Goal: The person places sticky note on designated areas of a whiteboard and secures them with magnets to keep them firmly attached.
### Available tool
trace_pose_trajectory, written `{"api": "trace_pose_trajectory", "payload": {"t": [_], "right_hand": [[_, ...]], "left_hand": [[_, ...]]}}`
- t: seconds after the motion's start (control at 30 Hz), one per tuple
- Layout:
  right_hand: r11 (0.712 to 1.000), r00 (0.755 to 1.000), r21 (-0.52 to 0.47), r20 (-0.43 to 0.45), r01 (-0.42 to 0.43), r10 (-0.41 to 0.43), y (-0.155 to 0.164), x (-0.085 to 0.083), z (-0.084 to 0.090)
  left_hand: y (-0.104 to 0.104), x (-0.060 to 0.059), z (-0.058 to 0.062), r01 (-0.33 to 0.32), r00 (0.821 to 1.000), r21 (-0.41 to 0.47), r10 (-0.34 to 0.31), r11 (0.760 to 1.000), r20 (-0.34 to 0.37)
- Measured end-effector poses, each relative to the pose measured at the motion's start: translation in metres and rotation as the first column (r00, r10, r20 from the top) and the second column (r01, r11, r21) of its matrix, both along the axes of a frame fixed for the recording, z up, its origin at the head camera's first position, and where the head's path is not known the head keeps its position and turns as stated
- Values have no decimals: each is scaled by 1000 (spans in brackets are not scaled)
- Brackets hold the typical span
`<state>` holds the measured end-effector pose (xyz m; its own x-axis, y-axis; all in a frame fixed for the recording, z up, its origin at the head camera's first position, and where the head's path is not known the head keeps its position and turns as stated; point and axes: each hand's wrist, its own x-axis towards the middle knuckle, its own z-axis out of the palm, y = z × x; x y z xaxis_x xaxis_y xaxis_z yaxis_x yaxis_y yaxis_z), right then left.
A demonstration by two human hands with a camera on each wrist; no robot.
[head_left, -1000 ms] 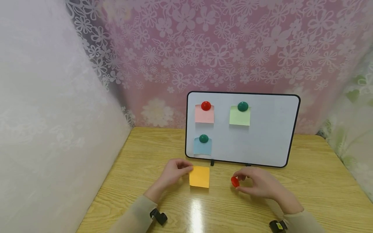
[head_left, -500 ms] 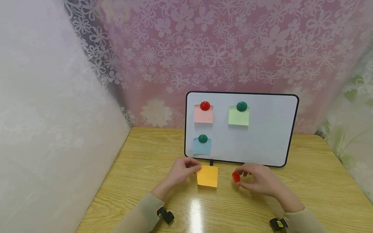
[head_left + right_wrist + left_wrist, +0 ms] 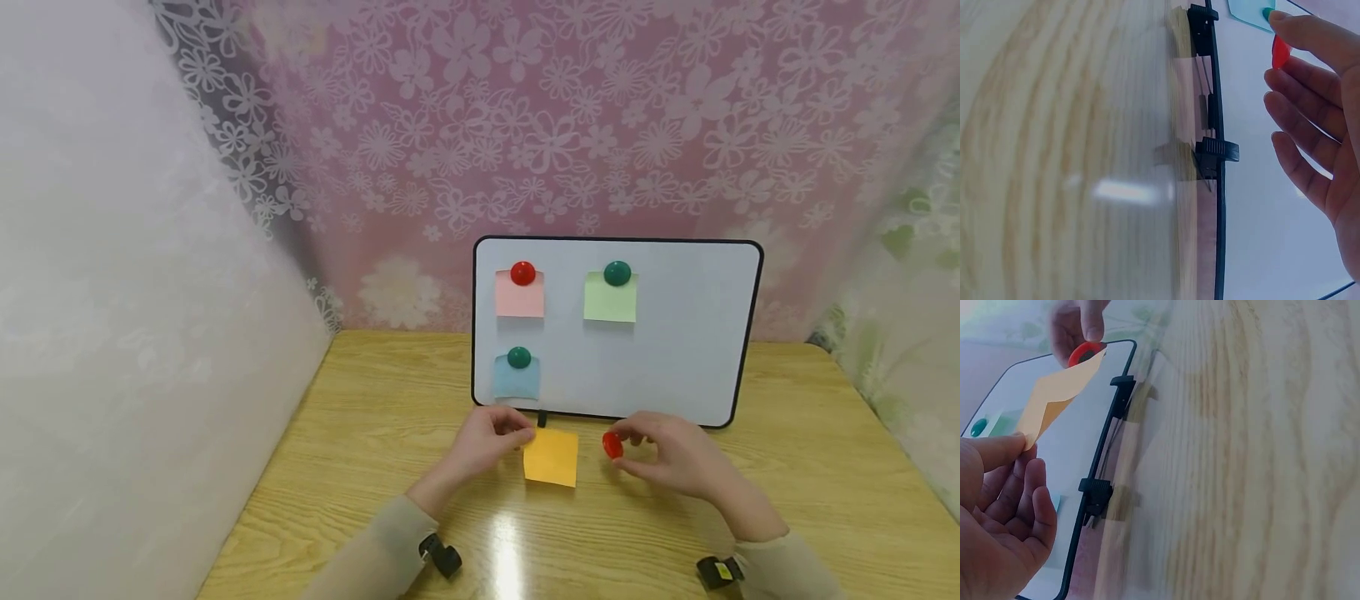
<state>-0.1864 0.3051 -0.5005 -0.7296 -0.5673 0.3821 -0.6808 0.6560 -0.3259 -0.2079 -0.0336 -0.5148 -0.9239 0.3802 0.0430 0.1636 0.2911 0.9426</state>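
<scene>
My left hand (image 3: 491, 442) pinches an orange sticky note (image 3: 551, 457) by its upper left corner, between thumb and fingers. In the left wrist view the note (image 3: 1054, 397) bends away from the thumb. To the right, my right hand (image 3: 675, 457) holds a round red magnet (image 3: 612, 445) between thumb and fingertips, a small gap from the note. The right wrist view shows the magnet (image 3: 1280, 52) edge-on. Both hands are in front of the lower edge of a black-framed whiteboard (image 3: 675, 350).
On the board, a red magnet (image 3: 522, 273) holds a pink note (image 3: 520, 298). One green magnet (image 3: 617, 272) holds a light green note (image 3: 610, 301), another green magnet (image 3: 519, 357) a blue note (image 3: 516, 382). Black clip feet (image 3: 1213, 150) support the board on the wooden table (image 3: 360, 400).
My left hand has moved right with the orange note, closing in on the right hand. The red magnet in my right hand has risen slightly. The head view has shifted a little.
</scene>
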Motion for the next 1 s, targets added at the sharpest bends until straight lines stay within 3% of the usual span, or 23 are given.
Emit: {"api": "trace_pose_trajectory", "payload": {"t": [0.27, 0.7, 1.0], "right_hand": [[1000, 1000, 10, -4, 25, -25, 5, -1, 1], [994, 994, -18, -20, 108, -108, 8, 0, 6], [985, 985, -27, -8, 170, -170, 10, -2, 4]], "left_hand": [[12, 0, -5, 23, 999, -21, -24, 1000, -45], [32, -10, -12, -11, 999, -19, 10, 1000, -45], [49, -15, -11, 15, 998, -6, -15, 1000, -62]]}}
